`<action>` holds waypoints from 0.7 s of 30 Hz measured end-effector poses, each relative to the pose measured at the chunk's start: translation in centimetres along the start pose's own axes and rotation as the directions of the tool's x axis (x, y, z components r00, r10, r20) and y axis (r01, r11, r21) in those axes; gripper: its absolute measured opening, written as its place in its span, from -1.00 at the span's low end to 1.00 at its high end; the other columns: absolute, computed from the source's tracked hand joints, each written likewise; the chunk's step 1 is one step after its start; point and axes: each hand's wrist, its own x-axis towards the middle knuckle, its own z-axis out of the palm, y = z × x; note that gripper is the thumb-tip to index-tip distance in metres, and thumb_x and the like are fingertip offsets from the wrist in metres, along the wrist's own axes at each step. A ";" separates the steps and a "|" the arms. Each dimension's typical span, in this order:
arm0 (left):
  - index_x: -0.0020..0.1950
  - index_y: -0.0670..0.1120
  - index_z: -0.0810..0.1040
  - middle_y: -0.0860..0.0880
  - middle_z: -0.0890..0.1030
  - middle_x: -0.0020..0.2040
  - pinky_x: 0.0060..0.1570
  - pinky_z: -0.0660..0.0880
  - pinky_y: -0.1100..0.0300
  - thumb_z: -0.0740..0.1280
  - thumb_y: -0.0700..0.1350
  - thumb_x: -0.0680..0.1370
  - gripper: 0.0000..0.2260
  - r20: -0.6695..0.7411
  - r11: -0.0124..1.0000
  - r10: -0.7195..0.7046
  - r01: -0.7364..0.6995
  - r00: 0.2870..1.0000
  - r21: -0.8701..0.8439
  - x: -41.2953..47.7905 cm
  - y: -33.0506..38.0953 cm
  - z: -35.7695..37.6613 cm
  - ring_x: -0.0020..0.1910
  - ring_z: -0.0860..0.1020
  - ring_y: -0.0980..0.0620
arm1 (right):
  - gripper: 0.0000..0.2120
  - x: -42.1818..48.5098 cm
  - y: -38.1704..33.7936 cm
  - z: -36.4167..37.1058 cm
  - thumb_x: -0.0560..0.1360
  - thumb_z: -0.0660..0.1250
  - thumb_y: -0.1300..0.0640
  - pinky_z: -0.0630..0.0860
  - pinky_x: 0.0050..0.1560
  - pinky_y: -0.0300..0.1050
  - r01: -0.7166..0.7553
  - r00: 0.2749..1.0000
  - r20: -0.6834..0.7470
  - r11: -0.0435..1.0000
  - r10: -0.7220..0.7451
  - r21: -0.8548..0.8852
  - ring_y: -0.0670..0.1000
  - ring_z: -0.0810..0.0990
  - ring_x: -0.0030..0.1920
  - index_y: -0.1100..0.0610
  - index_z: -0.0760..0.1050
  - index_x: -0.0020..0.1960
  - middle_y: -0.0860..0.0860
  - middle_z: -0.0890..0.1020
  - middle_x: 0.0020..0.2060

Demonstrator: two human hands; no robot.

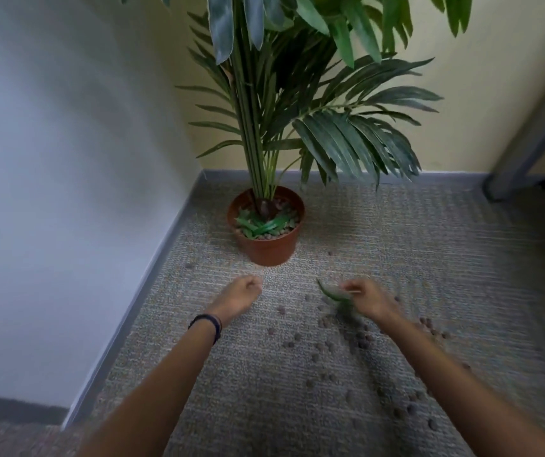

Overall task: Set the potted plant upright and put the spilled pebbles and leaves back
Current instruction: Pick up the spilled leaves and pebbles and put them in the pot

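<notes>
The potted plant stands upright in its brown pot (269, 249) near the corner, with green leaf pieces and pebbles lying inside around the stems. Several brown pebbles (324, 347) are scattered over the grey carpet in front of it, mostly to the right. My left hand (241, 293) hovers just in front of the pot with its fingers curled; whether it holds anything is hidden. My right hand (363, 296) is blurred and pinches a green leaf (329, 293) just above the carpet.
A white wall (66, 192) with a grey skirting board runs along the left, and a yellow wall stands behind the plant. A grey furniture leg (525, 150) slants down at the far right. Palm fronds (347, 136) overhang the carpet behind the pot.
</notes>
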 end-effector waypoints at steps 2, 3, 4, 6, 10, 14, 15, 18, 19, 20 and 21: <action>0.12 -0.20 0.48 -0.12 0.47 0.11 0.18 0.39 0.13 0.13 -0.14 0.65 -0.80 0.062 0.972 0.008 -0.023 0.998 0.233 -0.4 -2.7 1.6 0.04 0.43 0.02 | -0.68 -1.2 3.1 -0.5 0.51 0.20 0.40 0.41 0.10 -0.19 0.039 0.999 0.011 0.974 -0.038 -0.224 0.15 0.52 0.23 0.29 0.51 0.24 0.19 0.56 0.22; 0.18 -0.18 0.47 -0.15 0.49 0.17 0.25 0.40 0.10 0.12 -0.13 0.65 -0.79 0.086 0.935 -0.010 -0.022 0.996 0.354 -0.7 -4.0 2.5 0.11 0.46 -0.01 | -0.65 -1.8 4.5 -0.7 0.50 0.21 0.38 0.39 0.10 -0.21 0.055 0.998 0.027 0.950 -0.048 -0.306 0.15 0.52 0.22 0.28 0.49 0.27 0.20 0.56 0.22; 0.28 -0.18 0.44 -0.15 0.48 0.27 0.30 0.38 0.07 0.10 -0.12 0.65 -0.73 0.106 0.885 -0.037 -0.016 0.994 0.465 -1.0 -5.3 3.5 0.22 0.46 -0.05 | -0.62 -2.3 5.8 -0.8 0.51 0.23 0.35 0.37 0.13 -0.22 0.060 0.998 0.048 0.926 -0.045 -0.372 0.14 0.50 0.23 0.27 0.44 0.32 0.21 0.53 0.23; 0.46 -0.15 0.28 -0.15 0.36 0.42 0.37 0.33 0.01 0.08 -0.12 0.65 -0.62 0.146 0.745 -0.093 -0.028 0.985 0.667 -1.7 -7.6 5.5 0.39 0.37 -0.12 | -0.51 -3.0 8.1 -0.9 0.51 0.28 0.25 0.31 0.22 -0.25 0.058 0.996 0.086 0.883 -0.020 -0.466 0.14 0.42 0.29 0.22 0.29 0.43 0.22 0.42 0.30; 0.57 -0.08 0.06 -0.17 0.14 0.54 0.41 0.28 -0.06 0.12 -0.14 0.64 -0.49 0.212 0.537 -0.169 -0.091 0.963 0.839 -2.2 -9.0 6.9 0.49 0.24 -0.17 | -0.24 -4.2 12.1 -0.8 0.51 0.32 0.05 0.25 0.39 -0.20 0.000 0.991 0.112 0.820 0.078 -0.572 0.17 0.23 0.45 0.14 -0.04 0.54 0.26 0.14 0.47; 0.58 -0.05 0.06 -0.15 0.00 0.59 0.43 0.28 -0.03 0.12 -0.12 0.66 -0.51 0.273 0.537 -0.213 -0.121 0.938 0.835 -1.9 -8.9 7.0 0.51 0.22 -0.16 | -0.23 -4.3 13.6 -0.1 0.50 0.32 0.08 0.23 0.43 -0.15 0.018 0.996 0.077 0.802 0.034 -0.597 0.18 0.19 0.48 0.12 -0.06 0.55 0.25 0.08 0.49; 0.59 -0.05 0.02 -0.14 -0.07 0.60 0.45 0.26 -0.02 0.11 -0.13 0.66 -0.49 0.289 0.534 -0.236 -0.125 0.928 0.836 -1.9 -9.0 7.1 0.53 0.18 -0.16 | -0.26 -4.1 13.5 0.0 0.49 0.33 0.11 0.24 0.42 -0.14 0.020 0.999 0.045 0.828 0.006 -0.560 0.19 0.23 0.45 0.14 0.01 0.54 0.26 0.12 0.47; 0.60 -0.06 -0.03 -0.15 -0.12 0.60 0.46 0.25 -0.02 0.09 -0.11 0.67 -0.48 0.308 0.509 -0.251 -0.146 0.918 0.848 -1.8 -8.8 7.2 0.53 0.17 -0.16 | -0.31 -3.2 13.0 0.2 0.47 0.38 0.11 0.24 0.42 -0.07 0.038 0.996 -0.051 0.879 -0.070 -0.476 0.22 0.26 0.42 0.12 0.14 0.50 0.26 0.17 0.44; 0.60 -0.06 -0.03 -0.15 -0.12 0.60 0.45 0.26 -0.02 0.09 -0.11 0.67 -0.48 0.312 0.504 -0.249 -0.152 0.917 0.850 -1.7 -8.7 7.1 0.53 0.19 -0.17 | -0.28 -2.9 12.8 0.4 0.45 0.40 0.06 0.23 0.43 -0.04 0.037 0.997 -0.047 0.878 -0.068 -0.477 0.23 0.22 0.44 0.09 0.14 0.51 0.26 0.15 0.45; 0.60 -0.06 -0.03 -0.15 -0.12 0.60 0.45 0.27 -0.01 0.09 -0.10 0.68 -0.48 0.316 0.501 -0.247 -0.158 0.916 0.851 -1.7 -8.6 6.9 0.53 0.20 -0.17 | -0.24 -2.5 12.7 0.7 0.44 0.42 0.01 0.21 0.45 -0.01 0.031 0.998 -0.029 0.877 -0.051 -0.480 0.24 0.18 0.46 0.06 0.11 0.52 0.28 0.12 0.46; 0.60 -0.05 -0.04 -0.14 -0.12 0.60 0.45 0.26 -0.01 0.09 -0.10 0.68 -0.48 0.319 0.498 -0.244 -0.164 0.916 0.851 -1.7 -8.6 6.8 0.53 0.20 -0.16 | -0.19 -2.3 12.5 1.0 0.43 0.42 -0.05 0.19 0.46 0.02 0.016 1.000 -0.006 0.875 -0.021 -0.484 0.25 0.13 0.47 0.04 0.06 0.53 0.29 0.08 0.47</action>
